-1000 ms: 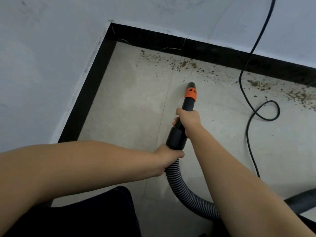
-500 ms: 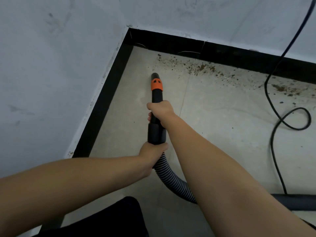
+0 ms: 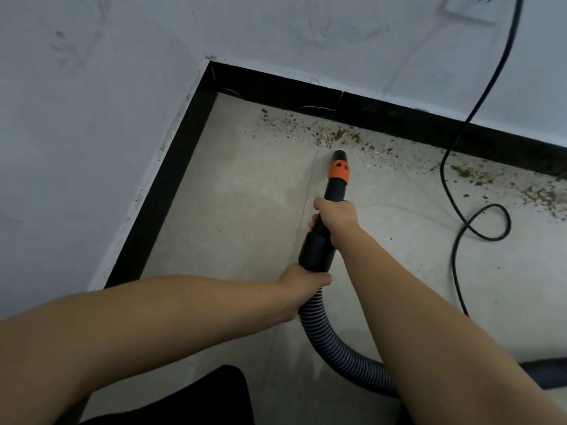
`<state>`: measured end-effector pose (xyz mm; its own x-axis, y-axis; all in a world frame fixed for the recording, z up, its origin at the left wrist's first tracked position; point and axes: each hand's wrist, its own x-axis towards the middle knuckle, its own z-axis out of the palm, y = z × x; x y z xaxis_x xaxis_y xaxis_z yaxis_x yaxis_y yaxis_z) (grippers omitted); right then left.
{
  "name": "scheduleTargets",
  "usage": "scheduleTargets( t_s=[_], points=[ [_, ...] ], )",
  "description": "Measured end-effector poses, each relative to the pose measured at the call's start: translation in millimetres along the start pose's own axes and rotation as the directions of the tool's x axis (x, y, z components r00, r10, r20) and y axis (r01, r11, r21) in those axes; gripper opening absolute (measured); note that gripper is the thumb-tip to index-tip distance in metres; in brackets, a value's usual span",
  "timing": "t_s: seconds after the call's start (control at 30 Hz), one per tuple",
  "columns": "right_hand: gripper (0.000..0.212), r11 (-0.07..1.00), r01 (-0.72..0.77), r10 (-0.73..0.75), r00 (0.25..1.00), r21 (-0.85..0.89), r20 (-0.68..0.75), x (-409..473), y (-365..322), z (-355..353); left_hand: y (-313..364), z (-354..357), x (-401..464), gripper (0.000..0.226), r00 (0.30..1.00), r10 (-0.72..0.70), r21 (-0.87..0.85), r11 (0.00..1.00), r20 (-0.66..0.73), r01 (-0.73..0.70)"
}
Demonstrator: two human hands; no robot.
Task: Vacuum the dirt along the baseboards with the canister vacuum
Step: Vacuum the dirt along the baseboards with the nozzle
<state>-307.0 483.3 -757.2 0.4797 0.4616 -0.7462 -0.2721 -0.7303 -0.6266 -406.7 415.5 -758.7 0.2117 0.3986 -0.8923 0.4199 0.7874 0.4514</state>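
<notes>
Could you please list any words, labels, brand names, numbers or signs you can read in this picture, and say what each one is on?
None: no readable text appears anywhere in the view.
The orange band on the vacuum nozzle bears dark cut-out shapes, not letters.
The wall plate at the top edge shows no legible marking.
The wall carries only smudges and scuffs.
The hose and power cord are unmarked.

Bare room corner: white walls (image 3: 92, 118), black baseboard (image 3: 383, 113), tiled floor (image 3: 245, 210)
</notes>
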Motion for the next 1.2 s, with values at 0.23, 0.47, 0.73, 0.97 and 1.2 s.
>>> scheduleTargets(
  t_s=[0.23,0.47,0.73,0.97,1.2],
  points=[
    [0.012,0.993,0.041,-0.021,0.984,-0.110,0.177,-7,-10,43,-3,-17,0,0.021,0.992,-0.070,-0.177,0.983,-0.102,0.051],
    [0.018,0.976,0.087,-0.018,0.944,-0.198,0.328,-13,-23,86,0,-44,4,0.036,0.979,-0.063,-0.277,0.961,-0.194,0.007],
    [0.016,0.988,0.083,-0.034,0.941,-0.130,0.337,-10,-35,102,10,-66,13,0.036,0.975,-0.038,-0.267,0.963,-0.221,-0.023],
    [0.011,1.000,0.020,-0.017,0.975,-0.013,0.221,-3,-18,69,3,-53,10,0.026,0.990,0.000,-0.129,0.991,-0.138,-0.018],
    [0.015,0.999,0.001,-0.007,0.994,0.054,0.107,5,-17,32,11,-25,9,0.025,0.996,0.021,-0.037,0.999,-0.082,-0.024]
  ],
)
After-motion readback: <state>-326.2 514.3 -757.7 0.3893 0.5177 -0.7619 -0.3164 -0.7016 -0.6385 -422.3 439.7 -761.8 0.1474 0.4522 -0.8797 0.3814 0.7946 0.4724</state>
